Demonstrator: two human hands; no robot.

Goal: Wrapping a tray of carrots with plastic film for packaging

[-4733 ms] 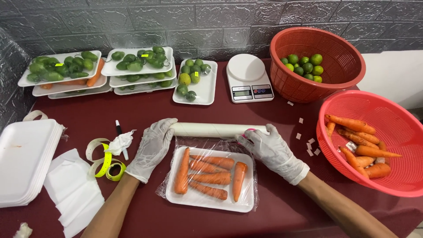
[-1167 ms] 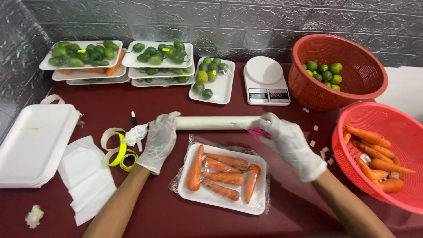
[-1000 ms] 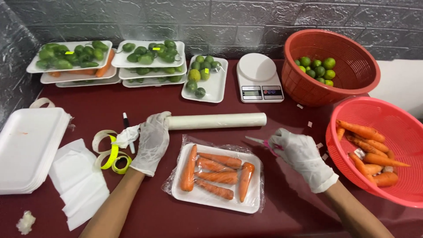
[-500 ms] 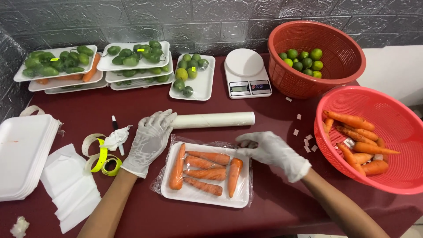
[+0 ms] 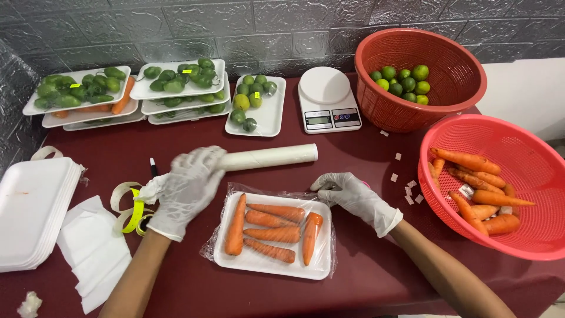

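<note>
- Left hand (image 5: 187, 189), gloved, fingers spread, over the cling-film roll (image 5: 268, 157)'s left end.
- Right hand (image 5: 353, 197), gloved, fingers pressed together on the wrapped carrot tray (image 5: 272, 235)'s upper right corner.
- Tray lies mid-table, near the front edge.

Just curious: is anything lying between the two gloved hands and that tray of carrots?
Nothing visible. The right hand already touches the clear film at the carrot tray far corner. The left hand lies on the wrap roll, just beside the tray.
</note>
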